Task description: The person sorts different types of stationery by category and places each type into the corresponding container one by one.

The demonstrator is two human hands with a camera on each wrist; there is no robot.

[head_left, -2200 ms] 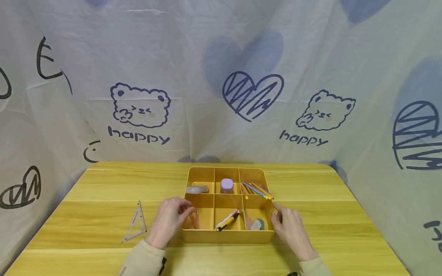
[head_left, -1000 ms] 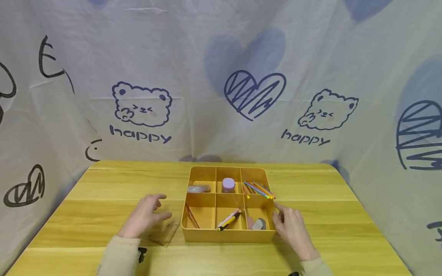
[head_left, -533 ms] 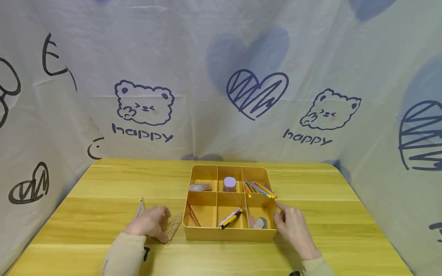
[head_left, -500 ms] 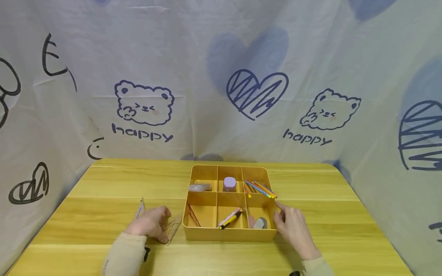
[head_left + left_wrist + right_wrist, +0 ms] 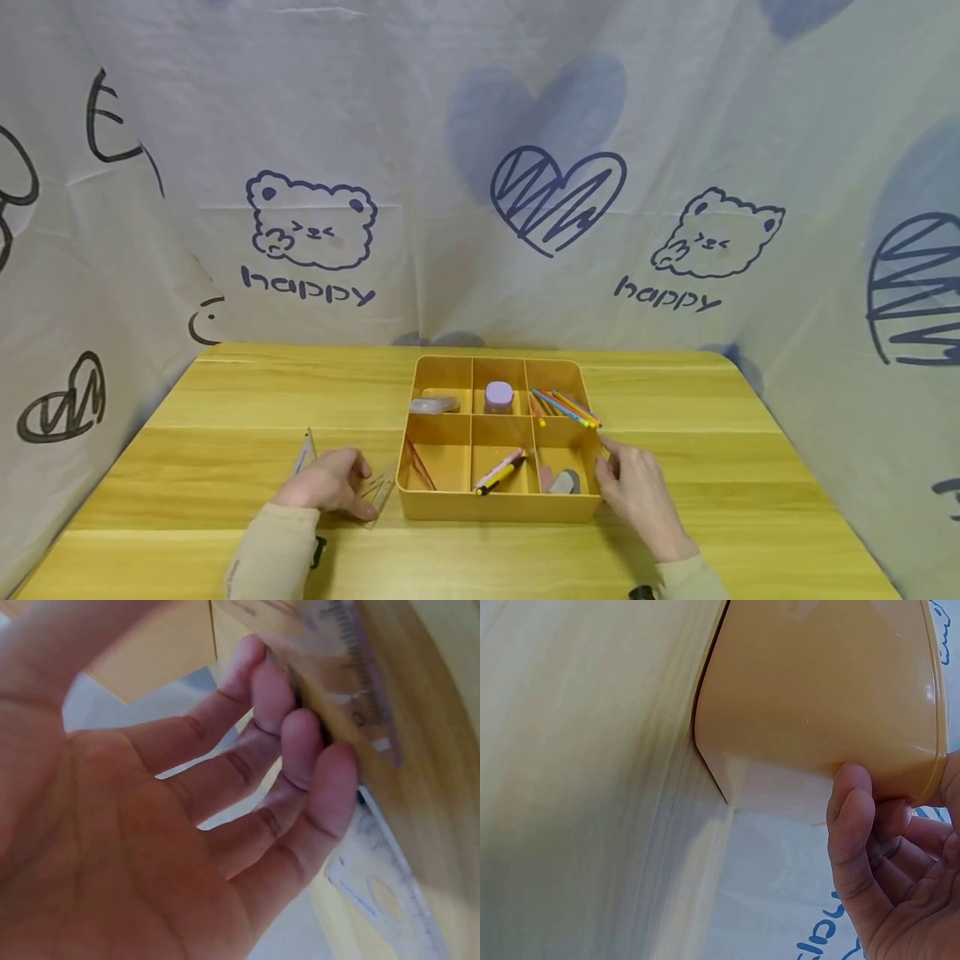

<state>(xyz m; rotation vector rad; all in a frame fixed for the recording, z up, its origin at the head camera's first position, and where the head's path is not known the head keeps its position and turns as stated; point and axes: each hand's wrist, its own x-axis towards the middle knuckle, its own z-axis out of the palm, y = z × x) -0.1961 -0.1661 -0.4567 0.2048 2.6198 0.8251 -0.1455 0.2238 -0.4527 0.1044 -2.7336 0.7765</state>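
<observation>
At the left of the yellow compartment box [image 5: 498, 507], my left hand [image 5: 324, 483] holds a clear set square [image 5: 381, 500] lying by the box, thumb on one side and fingers on the other. In the left wrist view, the curled fingertips [image 5: 334, 772] press at the edge of this set square [image 5: 352, 667]. A second clear set square [image 5: 303, 452] lies partly hidden behind the hand. My right hand [image 5: 636, 492] grips the box's right wall; in the right wrist view, fingers bend against the outside of the box [image 5: 817, 682].
Inside the box are a thin reddish-brown piece [image 5: 420, 465], a pink pen [image 5: 498, 468], a yellow-and-black pen [image 5: 501, 477], a grey-white eraser [image 5: 564, 482], a lilac-lidded jar [image 5: 498, 395], several coloured pens [image 5: 566, 408] and a clear item [image 5: 433, 406]. A printed cloth hangs behind the table [image 5: 720, 483].
My left hand has left the box's front-left compartment, where the reddish-brown piece now lies, and has come down onto the set square beside the box. My right hand has stayed at the right wall.
</observation>
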